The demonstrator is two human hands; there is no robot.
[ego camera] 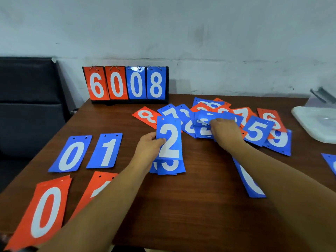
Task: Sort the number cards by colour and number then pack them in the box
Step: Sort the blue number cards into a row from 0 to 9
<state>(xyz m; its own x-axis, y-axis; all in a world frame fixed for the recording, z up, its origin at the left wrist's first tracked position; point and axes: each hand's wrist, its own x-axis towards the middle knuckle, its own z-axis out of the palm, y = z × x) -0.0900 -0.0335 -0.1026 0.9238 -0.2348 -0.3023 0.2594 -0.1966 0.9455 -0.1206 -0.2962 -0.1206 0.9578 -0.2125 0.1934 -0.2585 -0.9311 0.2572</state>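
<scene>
My left hand [148, 145] pinches a blue 2 card [169, 138] by its left edge, holding it just above a blue 3 pile [170, 167]. My right hand [224, 131] reaches into a mixed heap of blue and orange cards [205, 115] and grips another blue card [204, 129] there. Blue 0 [71, 153] and blue 1 [105, 150] lie flat at the left. In front of them lie orange 0 [43, 210] and an orange card [99, 186] partly hidden by my left arm. A blue 5 [256, 130], blue 9 [280, 142] and orange 6 [272, 120] lie at the right.
A flip scoreboard [125, 84] reading 6008 stands at the table's back edge. A clear plastic box [316, 122] sits at the far right. A black chair [31, 106] stands left of the wooden table [181, 206]. Another blue card [249, 180] lies under my right forearm.
</scene>
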